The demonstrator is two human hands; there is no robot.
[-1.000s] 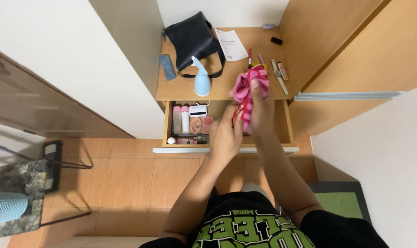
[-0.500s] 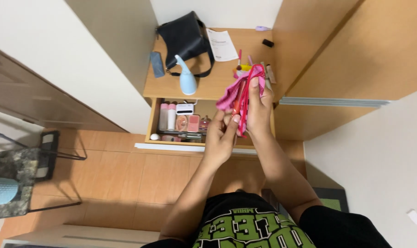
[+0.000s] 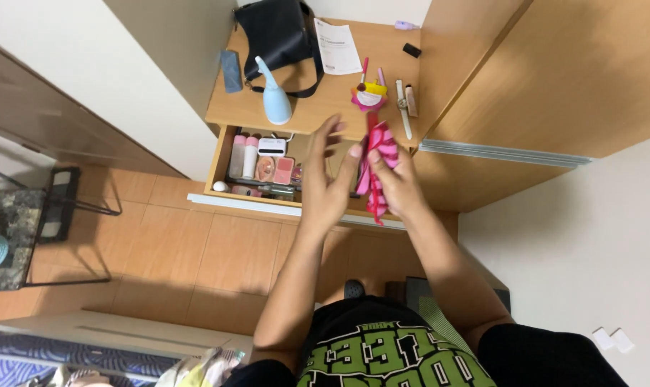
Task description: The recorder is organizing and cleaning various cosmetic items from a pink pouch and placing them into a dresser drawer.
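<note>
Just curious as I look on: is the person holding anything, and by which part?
Yes. The right hand grips a pink striped fabric pouch around its lower half. The left hand is open beside it, fingers spread, holding nothing.

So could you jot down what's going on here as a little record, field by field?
Place: wooden desk with open drawer
Right hand: grips a pink striped cloth above the drawer
Left hand: open, fingers spread, beside the cloth
On desk: black bag, pale blue bottle, paper sheet, wristwatch
In drawer: small bottles and cosmetic cases
Floor: wood-look tiles
</note>
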